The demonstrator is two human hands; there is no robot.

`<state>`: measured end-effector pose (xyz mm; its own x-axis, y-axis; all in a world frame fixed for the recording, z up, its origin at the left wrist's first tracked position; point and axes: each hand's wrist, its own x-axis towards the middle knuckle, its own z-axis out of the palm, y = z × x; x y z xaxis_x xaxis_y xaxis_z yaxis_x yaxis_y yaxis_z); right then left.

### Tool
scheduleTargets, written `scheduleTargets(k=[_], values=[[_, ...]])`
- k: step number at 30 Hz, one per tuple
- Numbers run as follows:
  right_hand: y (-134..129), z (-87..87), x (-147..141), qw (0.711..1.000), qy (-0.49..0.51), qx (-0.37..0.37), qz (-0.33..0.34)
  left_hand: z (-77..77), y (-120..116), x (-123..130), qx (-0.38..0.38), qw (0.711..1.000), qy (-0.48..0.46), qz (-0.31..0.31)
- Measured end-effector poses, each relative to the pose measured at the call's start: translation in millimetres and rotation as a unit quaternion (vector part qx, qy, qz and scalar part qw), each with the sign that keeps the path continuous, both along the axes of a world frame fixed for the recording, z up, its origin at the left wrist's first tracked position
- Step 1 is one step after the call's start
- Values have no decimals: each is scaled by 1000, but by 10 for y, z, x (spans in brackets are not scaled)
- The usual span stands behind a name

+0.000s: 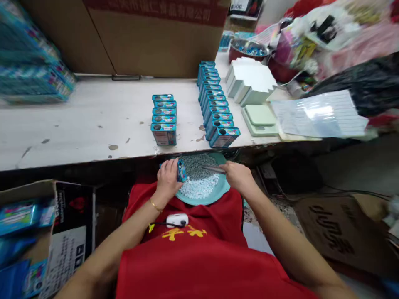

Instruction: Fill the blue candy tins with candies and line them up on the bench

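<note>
My left hand [168,177] is closed around a small blue box [181,171] at the left rim of a green bowl [222,190]. Small pale candies or pellets [201,187] fill the bowl; the far part lies in shade. The bowl rests on my lap, under the table edge. From the right, my right hand [237,176] grips a metal scoop [213,168] that reaches over the pellets. Its far end is hard to make out. On the table ahead stand a short row of blue boxes [164,133] and a longer row of blue boxes [224,138] to its right.
A white table [77,133] spans the front, with a large carton [162,45] behind. On the right are white cartons [249,81], a scale [261,120], papers [321,114] and a metal pot [248,50]. An open carton [73,232] with blue packs stands at lower left.
</note>
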<state>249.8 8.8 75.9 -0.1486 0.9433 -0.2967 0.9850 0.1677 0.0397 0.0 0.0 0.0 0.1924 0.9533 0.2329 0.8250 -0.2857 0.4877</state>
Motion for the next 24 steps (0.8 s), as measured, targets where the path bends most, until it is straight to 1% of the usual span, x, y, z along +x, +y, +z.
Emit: scheduleTargets(k=[3,4,6,8,10,11,13,14,16,18,19,21,22,24], values=[[-87,-239,137,997,63,-8,-32,186,-69,-87,21,995,-82,52],[-115,-331,169,994,97,-13,-40,261,-74,-115,25,991,-110,77],[-169,-529,199,980,191,-29,-50,421,-34,-164,27,973,-178,146],[-216,-723,178,954,291,-45,-58,563,91,-194,39,951,-228,206],[-255,-880,115,926,368,-56,-68,648,287,-204,65,931,-262,247],[-271,-937,75,914,393,-61,-75,665,395,-203,80,924,-270,261],[-291,-1009,-8,901,419,-70,-89,656,583,-201,99,920,-259,277],[-294,-1027,-45,899,421,-73,-94,637,649,-208,102,923,-243,279],[-285,-1042,-110,904,413,-64,-85,583,711,-250,94,935,-207,271],[-257,-1059,-163,921,384,-25,-58,526,703,-338,78,944,-191,259],[-238,-1077,-189,935,353,-4,-44,501,691,-395,68,947,-191,251],[-199,-1143,-238,967,253,17,-24,459,680,-512,42,952,-208,221],[-182,-1187,-260,981,194,13,-11,443,688,-563,26,953,-228,199],[-157,-1269,-295,995,99,-4,28,416,730,-632,-10,941,-298,158]])
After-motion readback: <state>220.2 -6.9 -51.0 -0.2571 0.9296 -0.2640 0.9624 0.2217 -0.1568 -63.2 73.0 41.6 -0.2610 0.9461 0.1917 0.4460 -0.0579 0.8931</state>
